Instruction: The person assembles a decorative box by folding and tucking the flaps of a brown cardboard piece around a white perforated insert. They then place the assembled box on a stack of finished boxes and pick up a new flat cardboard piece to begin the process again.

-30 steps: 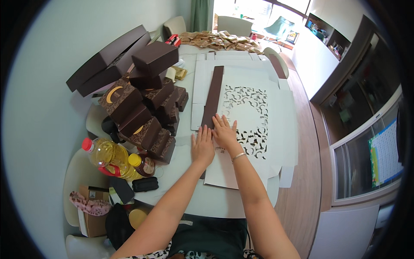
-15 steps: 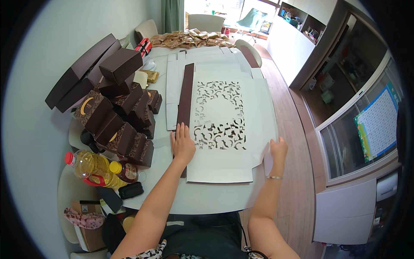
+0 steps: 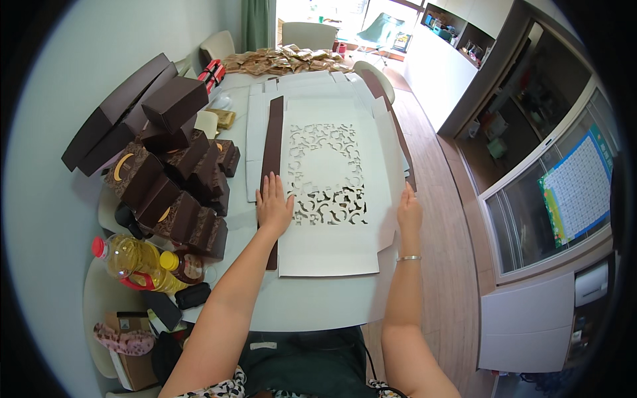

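A large flat cardboard box blank lies on the white table, white side up, with a scrolling cut-out pattern in its middle. Along its left side a dark brown strip is folded over. My left hand rests flat, fingers stretched, across that strip and the white panel beside it. At the right edge of the blank, my right hand has its fingers closed on the side flap, which is partly raised and shows brown on its outer face. Beneath the cut-outs, darker patches show toward the near end.
Dark brown patterned boxes are stacked at the left. Nearer stand an oil bottle, a yellow-capped jar and a black case. Several gold packets are heaped at the far end. Right of the table runs wooden floor.
My right hand has moved forward along the blank's right edge, and the flap there now stands raised with its brown side showing. The left hand stays on the strip, its fingers now straighter.
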`<state>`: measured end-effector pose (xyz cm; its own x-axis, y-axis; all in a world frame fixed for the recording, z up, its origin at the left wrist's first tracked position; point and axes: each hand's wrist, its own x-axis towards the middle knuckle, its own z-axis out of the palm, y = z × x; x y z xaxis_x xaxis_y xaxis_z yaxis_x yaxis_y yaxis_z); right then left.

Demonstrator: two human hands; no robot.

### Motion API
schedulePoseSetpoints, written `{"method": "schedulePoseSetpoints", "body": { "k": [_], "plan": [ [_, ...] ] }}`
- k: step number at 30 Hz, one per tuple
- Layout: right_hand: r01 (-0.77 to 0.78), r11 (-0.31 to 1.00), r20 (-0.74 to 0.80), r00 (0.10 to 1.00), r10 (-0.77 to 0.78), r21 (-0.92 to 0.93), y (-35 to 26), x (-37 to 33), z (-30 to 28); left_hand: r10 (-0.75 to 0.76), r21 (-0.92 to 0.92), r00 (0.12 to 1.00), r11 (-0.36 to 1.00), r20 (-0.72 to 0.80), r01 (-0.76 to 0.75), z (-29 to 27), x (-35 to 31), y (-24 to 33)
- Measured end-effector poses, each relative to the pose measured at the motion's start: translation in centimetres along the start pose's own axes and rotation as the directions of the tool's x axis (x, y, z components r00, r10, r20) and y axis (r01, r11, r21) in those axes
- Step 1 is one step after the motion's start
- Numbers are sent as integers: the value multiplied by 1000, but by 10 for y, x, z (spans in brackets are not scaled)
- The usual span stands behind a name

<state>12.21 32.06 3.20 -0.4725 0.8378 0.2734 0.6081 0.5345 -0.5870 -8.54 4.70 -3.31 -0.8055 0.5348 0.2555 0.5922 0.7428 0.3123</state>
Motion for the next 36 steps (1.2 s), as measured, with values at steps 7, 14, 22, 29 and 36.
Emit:
{"method": "schedulePoseSetpoints", "body": {
  "k": [7, 14, 22, 29, 36],
  "plan": [
    [-515, 696, 574, 799, 178, 501, 20, 50, -24, 0, 63, 1000, 998, -12, 1, 4, -8, -8],
    [-617, 681, 675, 698, 240, 395, -23, 57, -26, -26, 40, 998, 999, 55, 24, -12, -9, -3],
    [-647, 388, 698, 716, 14, 656, 44, 72, 6, -21, 38, 993, 999, 117, 16, -18, -6, 7],
    [-517, 678, 661, 748, 60, 523, 8, 58, -12, -39, 34, 996, 999, 86, 36, -17, -14, 4],
    [-458, 698, 588, 807, 66, 551, 33, 68, 9, 0, 28, 1000, 1000, 7, 0, -8, -13, 0]
  ]
}}
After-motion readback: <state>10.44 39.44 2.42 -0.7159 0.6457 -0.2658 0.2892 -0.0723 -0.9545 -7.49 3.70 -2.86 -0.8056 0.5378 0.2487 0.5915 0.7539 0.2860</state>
